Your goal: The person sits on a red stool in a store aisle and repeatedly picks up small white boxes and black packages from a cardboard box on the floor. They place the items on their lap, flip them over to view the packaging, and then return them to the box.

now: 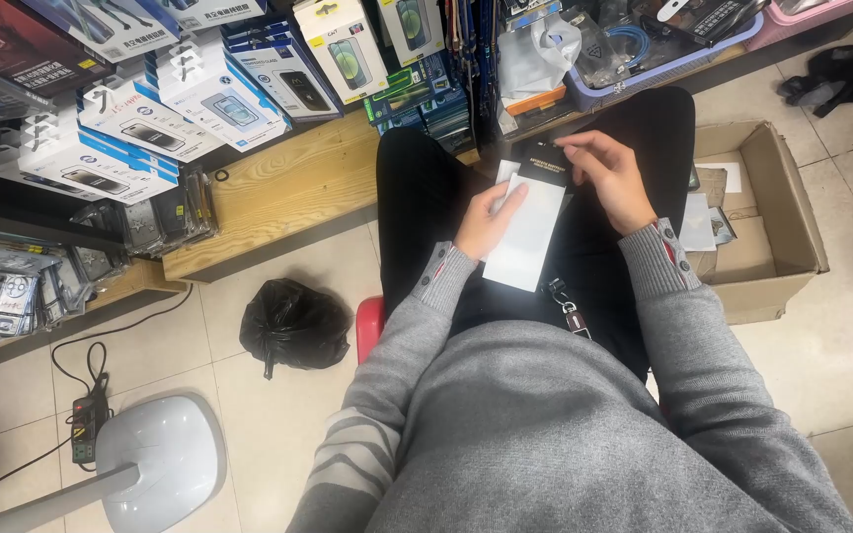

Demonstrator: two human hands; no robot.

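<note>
You hold the flat white packet (525,232) over your lap, your left hand (486,222) closed along its edge, while your right hand (609,178) pinches its black top flap (542,163), apparently only just being opened. White-and-blue boxes (130,128) are stacked on the wooden shelf (288,188); a cardboard box (772,227) sits at your right.

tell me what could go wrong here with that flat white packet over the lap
1. The white packet is held over the lap only by the left hand at its edge, while the right hand pinches the black top flap; it might slip to the tiled floor.
2. A hard pull on the flap could bend or tear the thin packet.
3. The open cardboard box sits close to the right elbow and could get knocked.
</note>
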